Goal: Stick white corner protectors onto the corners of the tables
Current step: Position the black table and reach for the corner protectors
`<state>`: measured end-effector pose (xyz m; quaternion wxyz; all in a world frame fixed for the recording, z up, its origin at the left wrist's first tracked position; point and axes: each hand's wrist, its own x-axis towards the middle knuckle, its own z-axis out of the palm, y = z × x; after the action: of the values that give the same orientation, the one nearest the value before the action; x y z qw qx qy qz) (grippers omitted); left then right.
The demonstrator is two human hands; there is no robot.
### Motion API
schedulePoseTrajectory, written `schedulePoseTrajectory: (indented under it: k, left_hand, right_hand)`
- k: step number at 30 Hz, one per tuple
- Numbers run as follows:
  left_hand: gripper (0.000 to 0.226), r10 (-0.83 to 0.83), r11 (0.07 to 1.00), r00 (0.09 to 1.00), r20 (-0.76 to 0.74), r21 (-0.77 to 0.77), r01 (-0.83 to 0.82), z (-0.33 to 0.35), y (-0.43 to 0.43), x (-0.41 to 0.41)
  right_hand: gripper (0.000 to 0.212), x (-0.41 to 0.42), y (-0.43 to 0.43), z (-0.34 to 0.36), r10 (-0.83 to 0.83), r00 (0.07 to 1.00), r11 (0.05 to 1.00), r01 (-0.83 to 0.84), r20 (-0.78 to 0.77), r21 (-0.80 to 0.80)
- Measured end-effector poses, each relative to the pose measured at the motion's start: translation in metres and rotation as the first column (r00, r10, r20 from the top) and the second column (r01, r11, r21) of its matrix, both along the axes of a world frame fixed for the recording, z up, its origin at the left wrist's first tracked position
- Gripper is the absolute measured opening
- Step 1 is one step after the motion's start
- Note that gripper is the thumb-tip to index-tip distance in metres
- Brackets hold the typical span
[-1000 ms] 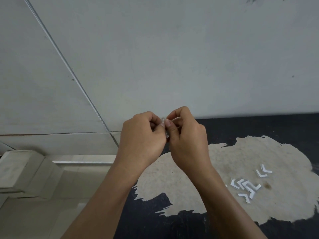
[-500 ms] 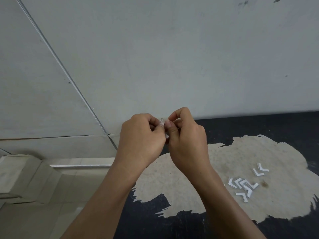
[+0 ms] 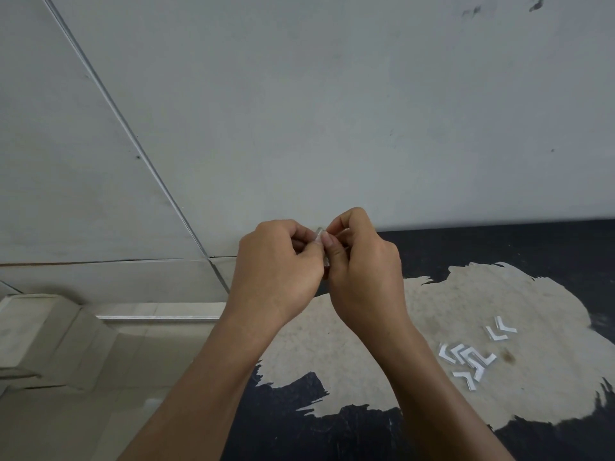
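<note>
My left hand (image 3: 276, 264) and my right hand (image 3: 362, 271) meet in the middle of the view, fingers curled. Between their fingertips they pinch one small white corner protector (image 3: 319, 232), mostly hidden by the fingers. Both hands hover above the far left part of a black table (image 3: 499, 247) with a large worn beige patch. Several loose white corner protectors (image 3: 467, 356) lie on that patch to the right of my right forearm, with two more (image 3: 499, 331) a little farther back.
A grey wall (image 3: 332, 111) rises right behind the table. A thin metal strip (image 3: 133, 138) runs diagonally across the wall. To the left, below the table edge, are a pale tiled floor (image 3: 100, 410) and a step (image 3: 40, 327).
The hands stay together, still pinching the protector, with only slight finger shifts. The view has drifted a little, so the table and loose protectors sit slightly lower left.
</note>
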<state>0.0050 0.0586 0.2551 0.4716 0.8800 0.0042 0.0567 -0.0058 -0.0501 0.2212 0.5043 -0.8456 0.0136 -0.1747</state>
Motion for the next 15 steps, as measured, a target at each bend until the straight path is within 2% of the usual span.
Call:
schedulePoseTrajectory:
  k: [15]
  left_hand:
    - [0.014, -0.048, 0.995, 0.999, -0.026, -0.088, 0.045, -0.012, -0.006, 0.004]
  right_hand:
    - [0.011, -0.005, -0.01, -0.005, -0.053, 0.998, 0.998, 0.054, 0.031, -0.021]
